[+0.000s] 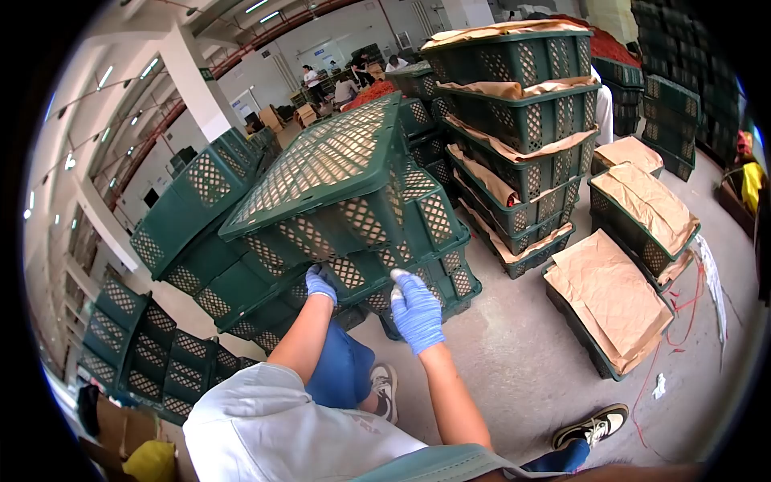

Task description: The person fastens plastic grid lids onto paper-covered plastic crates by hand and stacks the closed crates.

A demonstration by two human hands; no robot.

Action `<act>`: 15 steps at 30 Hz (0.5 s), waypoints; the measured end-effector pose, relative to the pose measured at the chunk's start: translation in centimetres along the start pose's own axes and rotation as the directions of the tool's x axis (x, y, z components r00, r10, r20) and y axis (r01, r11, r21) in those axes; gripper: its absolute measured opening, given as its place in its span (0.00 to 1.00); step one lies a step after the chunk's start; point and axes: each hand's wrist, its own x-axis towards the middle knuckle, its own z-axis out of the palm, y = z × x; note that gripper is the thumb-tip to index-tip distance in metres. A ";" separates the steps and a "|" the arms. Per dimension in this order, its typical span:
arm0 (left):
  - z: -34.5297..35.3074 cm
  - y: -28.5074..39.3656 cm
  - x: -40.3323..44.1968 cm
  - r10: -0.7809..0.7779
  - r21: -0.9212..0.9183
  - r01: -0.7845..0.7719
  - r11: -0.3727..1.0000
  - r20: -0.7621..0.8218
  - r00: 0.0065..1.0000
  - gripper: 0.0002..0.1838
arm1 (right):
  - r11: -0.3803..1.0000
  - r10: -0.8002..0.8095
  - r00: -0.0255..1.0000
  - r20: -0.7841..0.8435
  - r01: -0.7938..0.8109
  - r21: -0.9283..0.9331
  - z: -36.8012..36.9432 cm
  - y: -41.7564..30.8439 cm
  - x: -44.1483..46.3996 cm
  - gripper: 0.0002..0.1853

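Note:
A green plastic crate [313, 222] with lattice panels lies tilted on top of other green crates in front of me. Pale material shows through its openings. My left hand [321, 283], in a blue knit glove, is closed at the crate's lower edge, its fingertips partly hidden. My right hand [418, 312], in a matching glove, is closed at the same side further right, its pale thumb tip pointing up. Below both hands sits another green crate [438, 277] of the stack.
To the right rises a tall stack of paper-lined crates [514, 120]. Low crates covered with brown paper [614, 297] stand on the floor, near red string [642, 394]. More nested crates [161, 345] are at lower left. Several people work in the background near red heaps [369, 93].

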 end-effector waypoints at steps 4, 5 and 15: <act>2.8 2.2 -7.2 0.009 -0.081 -0.006 0.997 0.039 0.999 0.28 | 0.997 -0.023 0.992 -0.124 0.033 0.074 0.2 -5.6 2.6 0.29; 2.8 3.1 -8.1 -0.025 -0.082 0.029 0.996 0.041 0.999 0.30 | 0.987 0.102 0.989 -0.111 -0.087 0.137 0.4 -6.8 2.8 0.30; 2.2 8.8 -10.4 0.105 -0.609 0.439 0.661 0.654 0.749 0.32 | 0.921 -0.243 0.943 -0.229 0.149 -0.361 1.0 -16.4 5.3 0.32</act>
